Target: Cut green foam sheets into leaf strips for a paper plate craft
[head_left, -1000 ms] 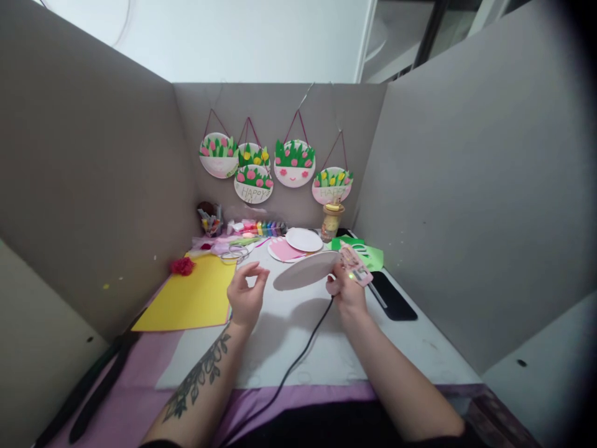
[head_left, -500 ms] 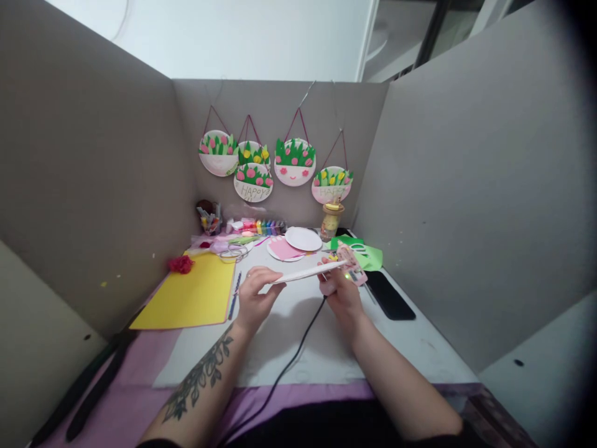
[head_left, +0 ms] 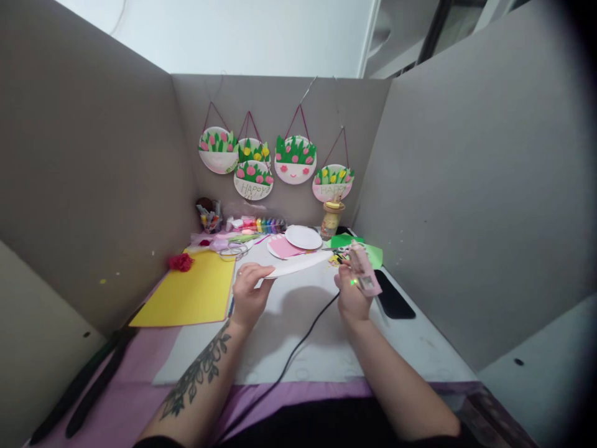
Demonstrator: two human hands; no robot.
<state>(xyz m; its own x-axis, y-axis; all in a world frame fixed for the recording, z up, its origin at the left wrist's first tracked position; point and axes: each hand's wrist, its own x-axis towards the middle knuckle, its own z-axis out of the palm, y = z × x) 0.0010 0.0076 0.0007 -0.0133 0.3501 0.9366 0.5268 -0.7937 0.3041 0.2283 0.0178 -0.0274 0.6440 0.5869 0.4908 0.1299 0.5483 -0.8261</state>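
Above the middle of the white table, my left hand grips the left end of a white paper plate, seen nearly edge-on, with the thumb underneath and fingers on top. To its right, my right hand is wrapped round a pink hot glue gun with a lit green light. A black cord runs from the gun down toward my lap. The gun's nozzle end points away from me, near the plate's right end; whether the two touch is unclear.
Yellow paper lies left, with red yarn on it. Behind are another plate, pink paper and a pen cup. A black phone lies right. Decorated plates hang on the grey back panel.
My right hand with the glue gun has moved right, off the plate's right end. The plate has tilted to show more of its surface, and my left hand has shifted slightly left.
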